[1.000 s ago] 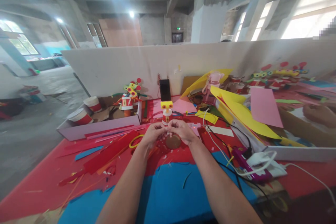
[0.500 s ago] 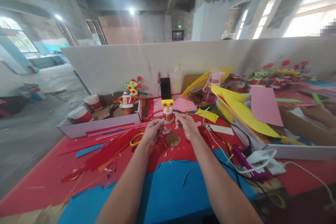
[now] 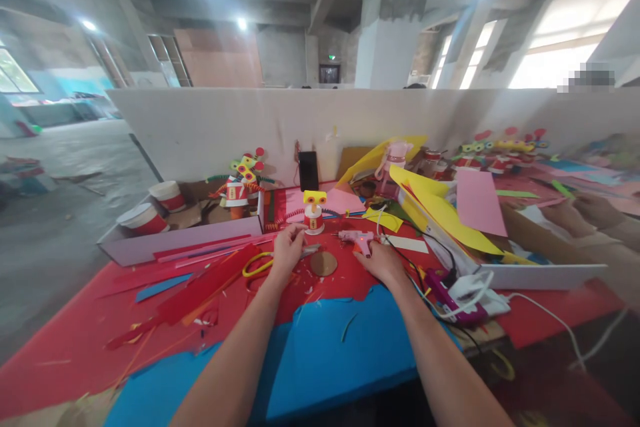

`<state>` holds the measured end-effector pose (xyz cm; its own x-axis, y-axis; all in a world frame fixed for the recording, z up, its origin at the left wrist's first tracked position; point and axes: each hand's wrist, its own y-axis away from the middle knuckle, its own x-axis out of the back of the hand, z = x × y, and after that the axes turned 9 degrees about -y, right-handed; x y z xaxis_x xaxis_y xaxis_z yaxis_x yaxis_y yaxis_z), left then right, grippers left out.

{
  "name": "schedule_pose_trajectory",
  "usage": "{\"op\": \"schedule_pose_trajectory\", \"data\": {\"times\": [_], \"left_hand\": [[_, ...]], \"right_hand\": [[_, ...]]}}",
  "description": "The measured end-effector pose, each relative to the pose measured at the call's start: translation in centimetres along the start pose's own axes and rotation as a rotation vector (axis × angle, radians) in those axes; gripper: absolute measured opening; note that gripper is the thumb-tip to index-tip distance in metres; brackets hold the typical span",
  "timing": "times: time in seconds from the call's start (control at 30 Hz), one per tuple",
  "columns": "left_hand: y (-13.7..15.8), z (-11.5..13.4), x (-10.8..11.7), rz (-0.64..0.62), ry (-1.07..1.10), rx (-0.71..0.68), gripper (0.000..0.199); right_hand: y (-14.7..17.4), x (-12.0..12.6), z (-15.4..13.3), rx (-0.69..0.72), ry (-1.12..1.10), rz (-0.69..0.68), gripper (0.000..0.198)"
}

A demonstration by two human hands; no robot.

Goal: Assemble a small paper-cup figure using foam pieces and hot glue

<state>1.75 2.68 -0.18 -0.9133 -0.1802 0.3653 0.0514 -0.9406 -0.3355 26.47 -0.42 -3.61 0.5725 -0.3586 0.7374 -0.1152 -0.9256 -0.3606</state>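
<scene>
A small paper-cup figure stands upright in front of me, with a yellow head, red-ringed eyes and coiled arms. Just left of its base is my left hand, thumb and fingers pinched together; whatever is between them is too small to make out. My right hand has its fingers round the handle of a pink hot glue gun, whose nozzle points left toward the figure and which shows a red light. Between my hands lies a brown cardboard disc. Yellow-handled scissors lie by my left wrist, blades partly behind the hand.
At the left, a shallow white box holds paper cups and another figure. A box with yellow and pink sheets stands right, beside a purple power strip and cables. Blue paper covers the near edge. Another person's hand shows far right.
My right hand has left the figure's side, moved right and down, and taken hold of the glue gun. My left hand stays pinched near the figure. The view has shifted slightly.
</scene>
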Motion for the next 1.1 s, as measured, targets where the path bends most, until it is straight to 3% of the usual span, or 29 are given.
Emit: {"op": "schedule_pose_trajectory", "data": {"times": [0.17, 0.43, 0.63, 0.9, 1.0, 1.1], "left_hand": [[1.1, -0.9, 1.0, 0.105, -0.295, -0.166, 0.024], [0.9, -2.0, 1.3, 0.1, -0.364, -0.161, 0.024], [0.4, -1.6, 1.3, 0.114, -0.343, -0.081, 0.023], [-3.5, -0.5, -1.3, -0.01, -0.455, -0.052, 0.017], [-4.6, -0.3, -2.4, -0.013, -0.558, 0.049, 0.011], [-5.5, -0.4, -3.4, -0.003, -0.592, 0.201, 0.018]], "right_hand": [[-0.5, -0.6, -0.8, -0.035, 0.135, -0.124, 0.013], [-3.0, 0.0, -2.5, -0.16, 0.241, -0.254, 0.031], [-2.7, 0.1, -4.5, -0.142, 0.228, -0.274, 0.028], [-1.4, -0.9, -4.4, -0.208, -0.089, -0.095, 0.022], [-1.7, -1.2, -3.7, -0.222, -0.268, 0.006, 0.018], [-2.1, -1.4, -3.2, -0.292, -0.508, 0.047, 0.014]]}}
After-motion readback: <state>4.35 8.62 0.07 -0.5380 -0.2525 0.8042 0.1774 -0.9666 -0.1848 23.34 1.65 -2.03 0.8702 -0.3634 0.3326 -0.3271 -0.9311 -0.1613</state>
